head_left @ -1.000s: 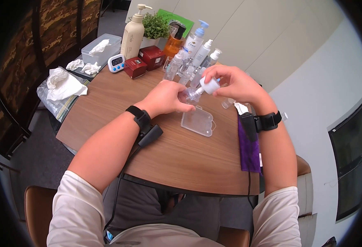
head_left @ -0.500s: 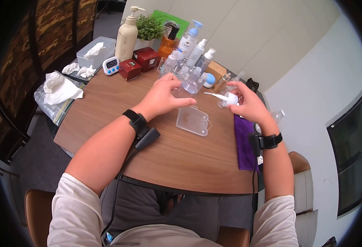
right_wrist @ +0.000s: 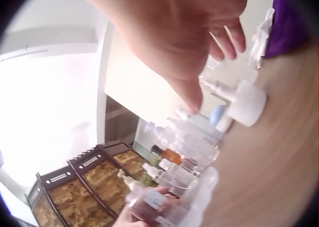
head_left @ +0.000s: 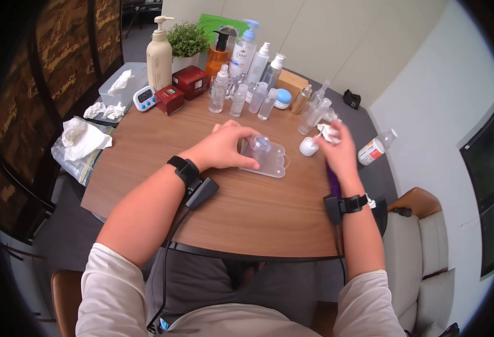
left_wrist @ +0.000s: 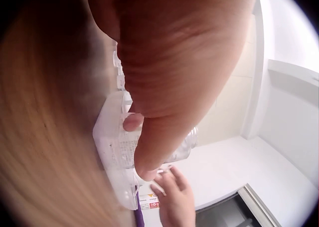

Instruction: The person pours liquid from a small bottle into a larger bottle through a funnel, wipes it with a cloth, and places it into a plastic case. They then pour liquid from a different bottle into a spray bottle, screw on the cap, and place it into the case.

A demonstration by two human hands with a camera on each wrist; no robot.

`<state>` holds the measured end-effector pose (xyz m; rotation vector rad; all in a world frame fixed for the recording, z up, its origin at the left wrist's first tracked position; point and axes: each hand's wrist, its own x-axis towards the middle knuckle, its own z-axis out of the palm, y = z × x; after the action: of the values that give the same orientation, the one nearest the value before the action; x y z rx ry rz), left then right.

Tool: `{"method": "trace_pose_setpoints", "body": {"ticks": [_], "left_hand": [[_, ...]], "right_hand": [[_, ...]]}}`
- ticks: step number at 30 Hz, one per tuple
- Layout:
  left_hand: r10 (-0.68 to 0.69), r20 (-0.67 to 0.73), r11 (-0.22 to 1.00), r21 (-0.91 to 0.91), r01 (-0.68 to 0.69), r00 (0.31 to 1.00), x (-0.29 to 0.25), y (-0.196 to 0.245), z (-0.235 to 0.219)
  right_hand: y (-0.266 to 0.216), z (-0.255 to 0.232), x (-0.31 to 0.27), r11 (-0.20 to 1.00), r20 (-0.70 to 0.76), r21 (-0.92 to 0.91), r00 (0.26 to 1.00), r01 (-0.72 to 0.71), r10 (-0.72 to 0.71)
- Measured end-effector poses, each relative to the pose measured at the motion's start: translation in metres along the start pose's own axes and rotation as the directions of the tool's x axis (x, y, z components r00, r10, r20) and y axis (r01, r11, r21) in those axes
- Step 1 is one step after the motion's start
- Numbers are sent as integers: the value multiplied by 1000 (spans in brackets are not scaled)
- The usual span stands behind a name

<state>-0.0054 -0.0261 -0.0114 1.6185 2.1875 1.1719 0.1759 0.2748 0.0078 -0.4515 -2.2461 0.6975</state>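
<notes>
Left hand (head_left: 224, 147): is gripping the clear bottle (head_left: 260, 144) between thumb and fingers, at the table's middle.
Clear bottle: is showing an uncapped mouth above the clear plastic case (head_left: 276, 163); whether its base is touching the case cannot be determined.
Right hand (head_left: 341, 154): is hovering at the right with fingers spread, pinching nothing, just beside the white cap.
White cap (right_wrist: 247, 105): is resting on the wooden table (head_left: 258, 219), right of the case, its stem pointing up.
Right side: a white tissue (head_left: 326, 131) is lying near the right hand; a purple cloth (head_left: 333, 182) is showing beside the right wrist.
Far row: a clear spray bottle (head_left: 219, 92) is standing left of several small clear bottles; a blue-lidded jar (head_left: 281, 99) is sitting to their right.
Far left: a white timer (head_left: 144, 99) is standing beside a red box (head_left: 170, 100); a beige pump bottle (head_left: 159, 59) is standing behind them.
</notes>
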Motion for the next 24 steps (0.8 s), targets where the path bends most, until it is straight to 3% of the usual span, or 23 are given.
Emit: {"method": "trace_pose_setpoints", "body": {"ticks": [1,2,3,5,6,7,8,9,10,11,13,15,17,18,19,21,22,23,24], "left_hand": [[1,21,999,33,-1,1000,1,2,-2],[0,51,998,65,-4,999,1,3,-3],[-9,82,997,80,3,997,1,1,-1],[133,-118,990,-41,-138,984,2,-10,4],[105,-211,992,-52,-118,972,2,-16,5],[102,-176,994,-26,-109,979,5,-21,2],[20,-322,981,-175,-80,946,10,-27,-2],[-83,-453,945,-319,-75,888,13,-30,-7],[-71,-557,977,-207,-55,827,12,-31,-10],[-60,-536,983,-178,-43,842,13,-37,-13],[59,-705,971,204,123,706,13,-48,-14],[42,-649,953,255,165,760,14,-51,-17],[-80,-505,948,227,222,860,22,-54,-18],[-147,-446,968,120,222,883,25,-51,-18],[-142,-440,967,130,220,887,28,-53,-17],[-198,-391,975,-176,138,899,32,-62,-14],[-145,-320,962,-267,57,936,32,-67,-17],[-143,-315,962,-265,58,938,32,-72,-20],[-168,-398,982,-146,119,902,31,-69,-22]], "right_hand": [[-13,1,7,982,-124,159,989,101,-82],[-24,-3,10,940,-161,328,986,93,-41],[-46,-3,11,896,-236,403,967,185,-94],[-74,4,6,818,-250,536,965,210,-84],[-72,13,1,807,-266,559,963,192,-45],[-69,22,-4,785,-151,607,988,119,-33],[-67,29,-9,759,-35,649,999,49,-34],[-61,35,-14,738,-50,673,999,44,-14],[-55,42,-21,770,43,637,999,-34,8],[-48,49,-27,798,136,593,990,-110,35],[-46,52,-33,747,125,650,989,-141,78],[-45,50,-35,728,158,664,983,-172,88],[-44,51,-35,716,149,675,984,-176,102],[-43,52,-35,730,149,661,984,-172,96],[-43,53,-35,745,153,646,984,-168,89],[-42,53,-35,745,175,644,981,-174,78],[-40,54,-35,751,204,635,977,-181,63],[-39,56,-34,749,201,637,977,-182,67],[-39,58,-33,745,191,645,980,-170,58]]}}
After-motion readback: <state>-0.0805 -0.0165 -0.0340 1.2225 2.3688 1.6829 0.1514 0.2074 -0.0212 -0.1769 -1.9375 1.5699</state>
